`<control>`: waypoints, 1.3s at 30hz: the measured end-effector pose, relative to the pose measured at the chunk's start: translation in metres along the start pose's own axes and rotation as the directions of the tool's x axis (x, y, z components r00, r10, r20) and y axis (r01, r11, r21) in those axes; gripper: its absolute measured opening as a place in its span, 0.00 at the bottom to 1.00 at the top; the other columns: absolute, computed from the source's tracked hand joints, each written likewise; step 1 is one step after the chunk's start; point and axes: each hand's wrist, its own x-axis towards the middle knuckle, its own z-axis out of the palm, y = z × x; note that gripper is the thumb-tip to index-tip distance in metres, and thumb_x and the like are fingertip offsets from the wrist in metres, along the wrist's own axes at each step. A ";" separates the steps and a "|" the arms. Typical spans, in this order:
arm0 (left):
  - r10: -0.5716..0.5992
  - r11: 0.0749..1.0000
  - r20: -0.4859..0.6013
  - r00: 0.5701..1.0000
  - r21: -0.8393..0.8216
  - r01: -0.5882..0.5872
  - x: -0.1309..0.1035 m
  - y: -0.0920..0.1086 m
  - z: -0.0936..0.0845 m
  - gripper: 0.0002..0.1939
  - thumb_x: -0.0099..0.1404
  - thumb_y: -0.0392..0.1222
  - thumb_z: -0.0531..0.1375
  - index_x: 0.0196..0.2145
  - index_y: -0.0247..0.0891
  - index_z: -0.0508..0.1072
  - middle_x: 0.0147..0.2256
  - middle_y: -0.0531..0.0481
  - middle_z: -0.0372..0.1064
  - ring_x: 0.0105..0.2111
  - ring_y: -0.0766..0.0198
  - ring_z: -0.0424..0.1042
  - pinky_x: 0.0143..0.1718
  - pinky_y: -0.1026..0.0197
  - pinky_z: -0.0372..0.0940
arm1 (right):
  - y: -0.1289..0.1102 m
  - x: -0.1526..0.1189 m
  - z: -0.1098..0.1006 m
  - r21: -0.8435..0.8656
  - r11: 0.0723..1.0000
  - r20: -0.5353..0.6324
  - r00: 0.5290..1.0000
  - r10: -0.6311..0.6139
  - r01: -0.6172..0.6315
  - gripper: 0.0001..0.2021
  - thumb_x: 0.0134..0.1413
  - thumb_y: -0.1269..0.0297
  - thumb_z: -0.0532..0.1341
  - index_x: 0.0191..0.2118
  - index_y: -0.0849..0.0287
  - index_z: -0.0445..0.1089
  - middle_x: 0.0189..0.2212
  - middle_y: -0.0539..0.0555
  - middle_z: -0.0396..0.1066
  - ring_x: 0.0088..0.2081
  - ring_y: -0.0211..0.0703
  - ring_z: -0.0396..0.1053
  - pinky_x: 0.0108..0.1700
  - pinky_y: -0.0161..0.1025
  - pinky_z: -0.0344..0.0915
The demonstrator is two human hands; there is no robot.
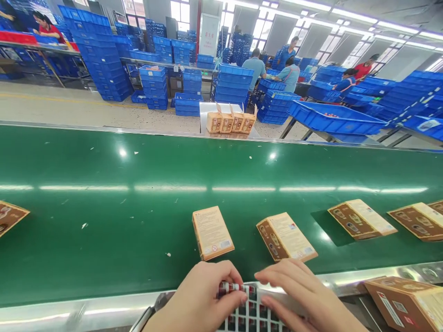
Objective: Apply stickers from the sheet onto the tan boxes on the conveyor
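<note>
At the near edge of the belt, a white grid tray (251, 318) has small dark-and-red pieces in its cells. My left hand (204, 295) is closed at the tray's left side, its thumb and fingers round a short row of small dark, red and white pieces (229, 289). What those pieces are is too small to tell. Over the tray's right side, my right hand (301, 290) has its fingers stretched and its thumb apart, with nothing visible in them. Just beyond the hands, a printed carton (212, 233) and a second brown-and-cream carton (285, 237) lie on the belt.
The green conveyor belt (104, 240) runs across the view. More cartons (360, 219) lie to its right, and one (14, 216) at far left. A larger brown box (404, 299) sits at lower right. Beyond are small upright boxes (230, 122), stacked blue crates (97, 55) and several people.
</note>
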 end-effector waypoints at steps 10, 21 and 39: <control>-0.015 0.999 -0.098 0.995 -0.037 0.012 0.000 0.002 0.002 0.03 0.65 0.38 0.59 0.32 0.39 0.71 0.23 0.58 0.66 0.25 0.67 0.63 0.27 0.66 0.54 | -0.011 0.008 0.009 -0.155 0.973 -0.166 0.967 -0.194 0.169 0.16 0.56 0.77 0.59 0.44 0.49 0.73 0.41 0.52 0.81 0.41 0.47 0.79 0.47 0.44 0.72; 0.514 0.830 -0.043 0.857 0.277 -0.484 0.003 -0.026 0.001 0.04 0.57 0.32 0.68 0.29 0.40 0.78 0.57 0.47 0.72 0.58 0.49 0.67 0.60 0.50 0.61 | 0.037 0.067 0.041 0.821 0.268 0.117 0.608 0.785 -0.504 0.27 0.40 0.38 0.69 0.38 0.57 0.78 0.46 0.59 0.78 0.46 0.55 0.74 0.46 0.45 0.71; 0.444 0.828 0.154 0.883 0.305 -0.470 0.032 -0.015 0.016 0.05 0.56 0.29 0.67 0.27 0.37 0.79 0.69 0.49 0.50 0.69 0.46 0.47 0.69 0.40 0.44 | 0.049 0.058 0.049 0.497 0.617 -0.391 0.476 0.787 -0.610 0.24 0.48 0.45 0.62 0.45 0.57 0.68 0.52 0.65 0.69 0.43 0.54 0.72 0.47 0.53 0.69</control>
